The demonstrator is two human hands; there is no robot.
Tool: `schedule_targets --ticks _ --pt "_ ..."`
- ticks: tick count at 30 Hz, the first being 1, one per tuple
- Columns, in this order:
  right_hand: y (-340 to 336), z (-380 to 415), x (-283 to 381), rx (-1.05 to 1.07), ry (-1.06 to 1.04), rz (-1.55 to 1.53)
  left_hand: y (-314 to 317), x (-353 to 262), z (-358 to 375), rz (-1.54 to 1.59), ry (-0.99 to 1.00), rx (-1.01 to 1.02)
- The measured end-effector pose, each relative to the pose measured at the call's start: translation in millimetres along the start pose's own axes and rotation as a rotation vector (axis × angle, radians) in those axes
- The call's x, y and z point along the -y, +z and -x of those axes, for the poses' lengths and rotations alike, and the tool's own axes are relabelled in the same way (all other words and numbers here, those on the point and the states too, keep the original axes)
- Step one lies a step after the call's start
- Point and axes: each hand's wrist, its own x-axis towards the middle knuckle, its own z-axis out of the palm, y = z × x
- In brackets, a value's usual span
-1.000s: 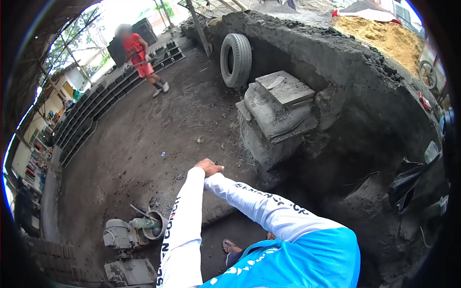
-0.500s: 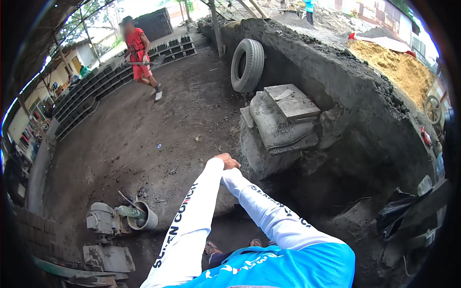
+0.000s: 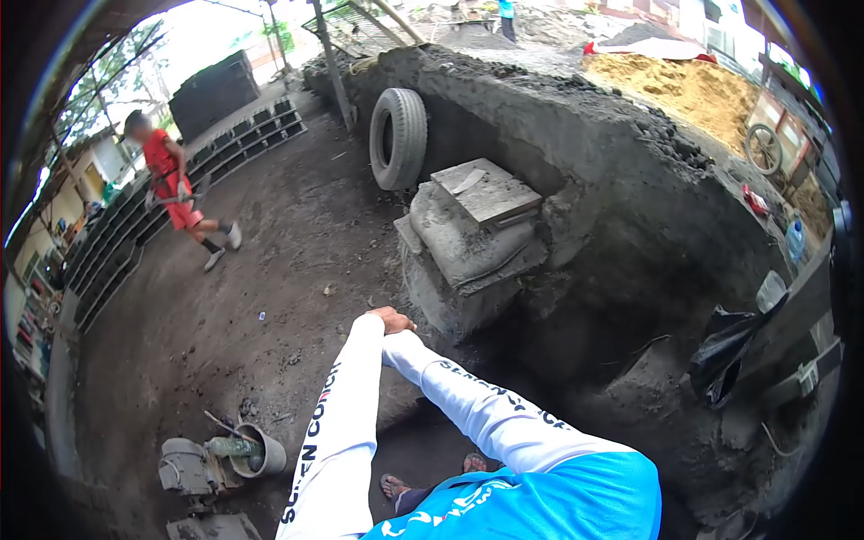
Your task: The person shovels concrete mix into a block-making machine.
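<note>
My left hand is stretched out in front of me, its fingers curled closed beside the end of my right sleeve. The two wrists meet there, and my right hand is mostly hidden behind the cuff and my left hand. Whether anything lies between the hands cannot be made out. Just beyond and to the right of them is a dusty block stand with a full sack on it. A worn wooden board lies on top of the sack.
A tyre leans on the low concrete wall. A person in red walks at the left by racks of blocks. A bucket and a motor stand lower left. Black plastic hangs at right.
The view has turned right, so the tyre, stand and wall sit further left. The person in red has stepped on. My hands keep together, arms still stretched out.
</note>
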Motion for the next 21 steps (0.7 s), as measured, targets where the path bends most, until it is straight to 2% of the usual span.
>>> schedule_targets --ticks 3,4,7,8,10,13,21 --pt "8.4 3.2 -17.8 -0.064 0.002 -0.164 16.5 14.7 -50.0 0.141 -0.065 -0.022" --pt "-14.8 23.9 -4.4 -0.012 0.076 -0.102 9.2 2.9 -30.4 0.144 0.005 -0.032" --pt "-29.9 37.8 -1.2 -0.011 0.086 -0.075 25.7 13.6 -63.1 0.226 0.07 -0.091" --pt "-30.1 38.5 -2.1 -0.013 0.086 -0.075 27.7 13.8 -65.3 0.269 0.005 -0.08" --pt "-27.9 36.6 -4.2 -0.013 0.086 -0.071 15.4 -0.7 -43.2 0.358 -0.127 -0.059" --pt "-28.7 35.6 -4.4 -0.017 0.083 -0.066 12.9 2.7 -38.4 0.431 -0.058 -0.024" --pt "-29.0 28.6 1.8 -0.022 0.078 -0.068 0.9 -1.3 -18.2 0.449 -0.108 -0.001"
